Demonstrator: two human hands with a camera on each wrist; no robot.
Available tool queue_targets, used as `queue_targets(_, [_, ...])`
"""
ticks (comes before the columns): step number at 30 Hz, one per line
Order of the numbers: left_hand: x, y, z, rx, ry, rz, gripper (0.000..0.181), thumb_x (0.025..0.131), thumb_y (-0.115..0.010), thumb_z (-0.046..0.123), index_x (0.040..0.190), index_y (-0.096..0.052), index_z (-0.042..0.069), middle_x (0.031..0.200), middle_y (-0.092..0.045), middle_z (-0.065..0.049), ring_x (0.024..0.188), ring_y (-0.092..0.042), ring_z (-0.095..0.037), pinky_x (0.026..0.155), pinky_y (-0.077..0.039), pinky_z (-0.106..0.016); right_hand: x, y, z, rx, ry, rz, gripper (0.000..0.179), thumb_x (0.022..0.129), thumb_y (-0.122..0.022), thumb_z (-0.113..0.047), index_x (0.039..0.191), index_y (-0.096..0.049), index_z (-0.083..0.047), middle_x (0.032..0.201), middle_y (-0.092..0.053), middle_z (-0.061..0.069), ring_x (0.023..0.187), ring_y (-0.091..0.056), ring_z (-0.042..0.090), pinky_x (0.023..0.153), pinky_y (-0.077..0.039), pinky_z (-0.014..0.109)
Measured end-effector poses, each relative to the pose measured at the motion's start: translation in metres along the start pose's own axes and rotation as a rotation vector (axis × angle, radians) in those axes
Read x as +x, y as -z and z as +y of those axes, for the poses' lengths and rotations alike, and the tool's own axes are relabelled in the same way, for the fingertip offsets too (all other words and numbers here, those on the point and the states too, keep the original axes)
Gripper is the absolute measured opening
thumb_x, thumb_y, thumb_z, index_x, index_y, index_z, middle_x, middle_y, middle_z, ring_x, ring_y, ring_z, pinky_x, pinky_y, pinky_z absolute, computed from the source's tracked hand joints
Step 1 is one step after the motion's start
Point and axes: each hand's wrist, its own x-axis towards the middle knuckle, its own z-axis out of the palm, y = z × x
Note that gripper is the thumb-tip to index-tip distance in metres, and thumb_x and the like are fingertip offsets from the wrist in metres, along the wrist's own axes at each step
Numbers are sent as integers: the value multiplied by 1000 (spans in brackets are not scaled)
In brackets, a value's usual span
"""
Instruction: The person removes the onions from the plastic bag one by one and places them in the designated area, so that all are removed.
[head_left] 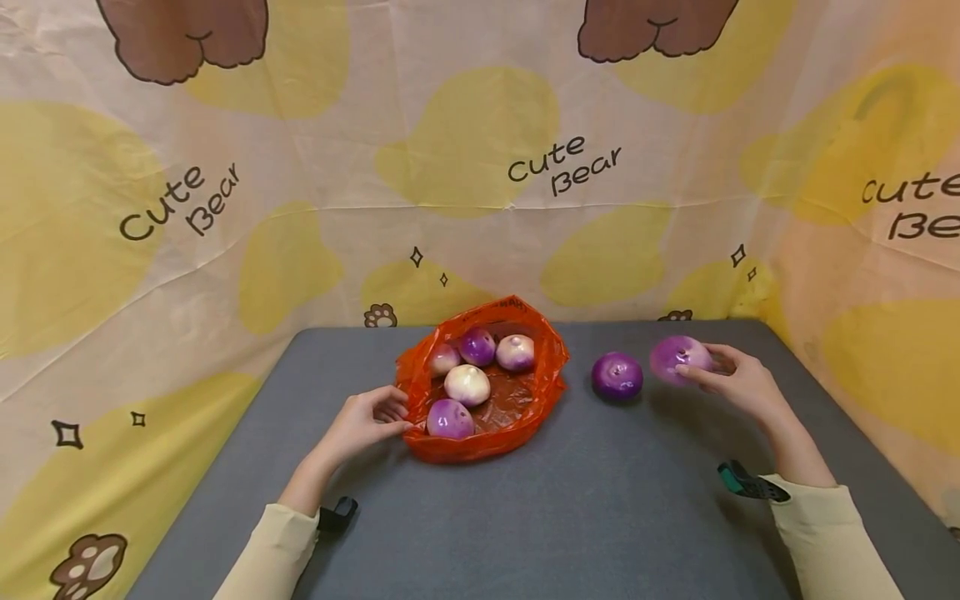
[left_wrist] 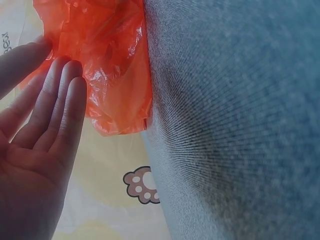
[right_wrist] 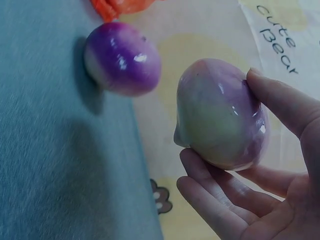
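Note:
A red plastic bag [head_left: 480, 450] lies with its mouth wide on the table, several purple-and-white turnips inside, among them a pale one [head_left: 467, 385] near the middle. At the bag's left edge is my left hand [head_left: 372, 423], thumb and fingertips right at the plastic; in the left wrist view its fingers [left_wrist: 70, 110] are fairly straight. My right hand [head_left: 738, 382] holds a turnip [right_wrist: 220, 115] above the table, thumb on one side and fingers on the other. Another turnip [head_left: 617, 376], deep purple on top, rests on the table between the bag and the held one.
The grey table [head_left: 525, 525] ends at a cloth backdrop [head_left: 465, 167] with bear prints and lettering, which rises behind it and along both sides. Dark straps [head_left: 752, 483] are on both wrists, by the pale sleeves [head_left: 832, 533].

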Motion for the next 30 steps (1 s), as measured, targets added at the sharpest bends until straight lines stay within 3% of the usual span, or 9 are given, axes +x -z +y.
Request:
queue_targets(9, [0,1,-1,2,-16,-5,29,79,-78,20,103,-64,11,87,-68,-2,78,-64,-11,72,-54,-24,4,-3,19,-6,-37,-54,80,89,-58,-52,140,-35,5,128,-52,33,98,-66,36,88,-49,51])
queue_targets(17, [-1,1,2,-9,8,-12,30,78,-78,20,103,-64,13,88,-68,-1,79,-64,-12,73,-54,-25,12,-11,33,-12,-41,-73,81,88,-61,-49,138,-35,8,124,-54,34,89,-69,29,73,-54,31])
queue_targets(20, [-1,1,2,-8,6,-12,29,78,-78,20,103,-64,13,88,-68,0,79,-64,-11,74,-54,-24,14,-13,36,-2,-45,-97,81,88,-61,-48,138,-34,9,125,-53,35,88,-69,27,74,-56,32])
queue_targets(24, [-4,5,24,-4,12,-22,28,80,-76,12,104,-64,4,90,-69,-10,81,-65,-19,75,-55,-30,16,-16,37,9,-63,-117,83,89,-60,-50,139,-31,10,127,-50,36,90,-68,27,79,-55,37])
queue_targets(27, [-4,4,28,-2,26,-27,29,80,-74,6,106,-63,-1,91,-68,-16,82,-65,-25,76,-55,-33,17,-18,37,27,-74,-122,84,89,-60,-49,139,-30,12,129,-48,38,90,-68,27,79,-56,36])
queue_targets(30, [-2,0,11,-4,26,-21,30,79,-76,11,106,-63,4,91,-69,-10,82,-65,-21,75,-54,-29,19,-20,37,44,-78,-123,84,89,-61,-47,139,-30,13,129,-47,39,91,-68,27,76,-56,33])
